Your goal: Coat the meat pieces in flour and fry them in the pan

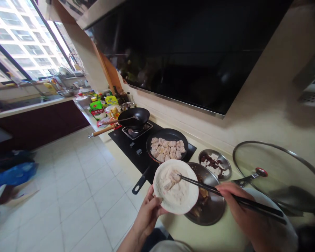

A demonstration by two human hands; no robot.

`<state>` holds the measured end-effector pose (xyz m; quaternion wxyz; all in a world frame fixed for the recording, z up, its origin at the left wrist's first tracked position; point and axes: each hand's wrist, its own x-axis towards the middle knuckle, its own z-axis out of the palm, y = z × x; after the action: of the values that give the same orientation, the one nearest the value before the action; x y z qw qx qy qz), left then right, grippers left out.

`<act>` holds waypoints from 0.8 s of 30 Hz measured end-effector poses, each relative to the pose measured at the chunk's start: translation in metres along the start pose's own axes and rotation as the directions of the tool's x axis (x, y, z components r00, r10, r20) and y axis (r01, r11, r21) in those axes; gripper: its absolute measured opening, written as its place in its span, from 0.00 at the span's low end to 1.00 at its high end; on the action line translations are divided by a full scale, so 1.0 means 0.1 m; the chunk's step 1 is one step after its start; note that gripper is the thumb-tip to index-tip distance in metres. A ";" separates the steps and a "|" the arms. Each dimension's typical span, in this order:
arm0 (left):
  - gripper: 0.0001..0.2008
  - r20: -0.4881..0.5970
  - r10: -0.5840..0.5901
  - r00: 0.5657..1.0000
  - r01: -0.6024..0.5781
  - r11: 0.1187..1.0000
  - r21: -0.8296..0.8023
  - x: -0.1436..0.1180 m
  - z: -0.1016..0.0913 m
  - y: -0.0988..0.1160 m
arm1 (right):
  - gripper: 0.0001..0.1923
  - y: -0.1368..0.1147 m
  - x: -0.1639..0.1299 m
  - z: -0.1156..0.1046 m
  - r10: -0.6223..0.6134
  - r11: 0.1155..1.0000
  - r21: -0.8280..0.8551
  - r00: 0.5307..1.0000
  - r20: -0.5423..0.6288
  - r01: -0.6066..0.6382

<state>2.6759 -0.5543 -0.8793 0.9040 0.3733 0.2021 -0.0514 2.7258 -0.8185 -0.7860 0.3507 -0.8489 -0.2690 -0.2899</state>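
Note:
My left hand (150, 211) grips the rim of a white bowl (192, 196), tilted toward me. Inside lie white powder like flour and a coated piece of meat (175, 176). Black chopsticks (207, 188) are held in my right hand (236, 201), their tips at that piece. Behind the bowl, a frying pan (183, 135) on the stove holds several floured pieces in one layer. Partly hidden under the bowl is a metal plate (215, 213) with brownish food in sauce. A smaller metal dish (227, 161) beside it holds dark red and white pieces.
A wok (139, 113) with a wooden-handled utensil sits on the far burner of the black stove (128, 147). The frying pan's handle (140, 183) juts over the counter edge. A large glass lid (278, 148) leans at the right. Bottles and packets (97, 108) crowd the far counter.

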 end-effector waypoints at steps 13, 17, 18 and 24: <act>0.28 0.090 -0.081 0.993 0.074 0.994 0.075 0.66 -0.09 0.76 | 0.07 -0.20 0.47 0.32 -0.047 0.999 0.017 0.996 -0.073 0.049; 0.27 0.122 -0.083 0.989 0.076 0.995 0.060 0.94 -0.15 0.94 | 0.08 -0.32 0.76 0.48 -0.114 0.993 -0.040 0.992 -0.053 0.112; 0.26 0.127 -0.086 0.988 0.079 0.995 0.060 1.00 -0.17 0.98 | 0.08 -0.34 0.82 0.52 -0.116 0.991 -0.065 0.992 -0.048 0.113; 0.27 0.152 -0.113 0.982 0.102 0.992 0.076 1.33 -0.26 1.15 | 0.08 -0.35 1.05 0.74 -0.112 0.982 -0.167 0.986 -0.122 0.091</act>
<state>2.8172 -0.4461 -0.8741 0.8997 0.3872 0.1487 -0.1362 2.7976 -0.7145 -0.7425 0.2824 -0.8388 -0.2642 -0.3833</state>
